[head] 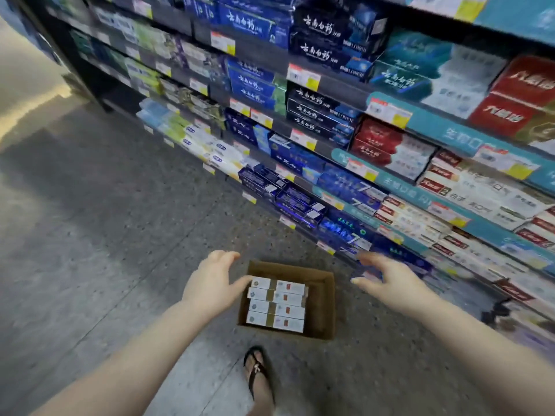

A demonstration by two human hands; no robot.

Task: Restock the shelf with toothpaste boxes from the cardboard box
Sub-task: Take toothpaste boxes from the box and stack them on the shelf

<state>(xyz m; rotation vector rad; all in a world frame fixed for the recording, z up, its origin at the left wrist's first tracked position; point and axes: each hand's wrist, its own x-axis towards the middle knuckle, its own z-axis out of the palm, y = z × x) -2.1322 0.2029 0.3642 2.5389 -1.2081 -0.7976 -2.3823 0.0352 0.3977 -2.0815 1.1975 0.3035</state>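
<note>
1. Cardboard box (pixel 322 307) sits on the floor (pixel 105 235) between both hands, holding four white toothpaste boxes (pixel 276 304) stacked against its left wall
2. Left hand (pixel 213 283) and right hand (pixel 387 280): spread, empty
3. Step: reaching in; next, likely grip one pack
4. Clearance: right half of carton vacant; shelf (pixel 420 205) crowds the right hand

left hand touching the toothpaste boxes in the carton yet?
Cannot tell. In the head view the open left hand overlaps the top toothpaste box by the thumb, but from above neither contact nor gap shows.
</note>
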